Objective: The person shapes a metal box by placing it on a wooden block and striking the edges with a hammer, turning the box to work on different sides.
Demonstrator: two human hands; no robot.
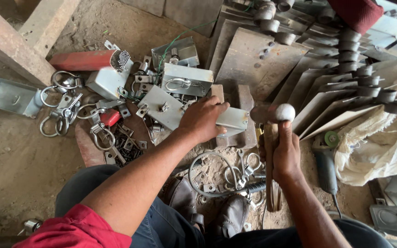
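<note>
**A:** What have I got on the head view right now?

**B:** I'm looking down on my left hand (201, 120), pressed flat-ish on a folded grey sheet-metal bracket (232, 120). The fingers are curled over its near edge, holding it down on a dark steel block (243, 106) on the dirt floor.

**A:** And the other side?

**B:** My right hand (285, 154) is wrapped tight round the wooden handle of a hammer with a worn, rounded steel head (283, 112). The fist is fully closed on the handle, and the head sits just beside the bracket's right end. Whether it's touching, I can't tell.

**A:** What's around it?

**B:** Left of my hand, a heap of shiny metal rings and small hasps (70, 112), a red cylinder with a mesh end (90, 59) and more grey metal boxes (187, 79). Right of the hammer, a blue-grey angle grinder (326, 163) lies on the ground beside a crumpled white sack (382, 142). Stacked rusty steel plates with rollers (341, 78) fan out behind.
</note>
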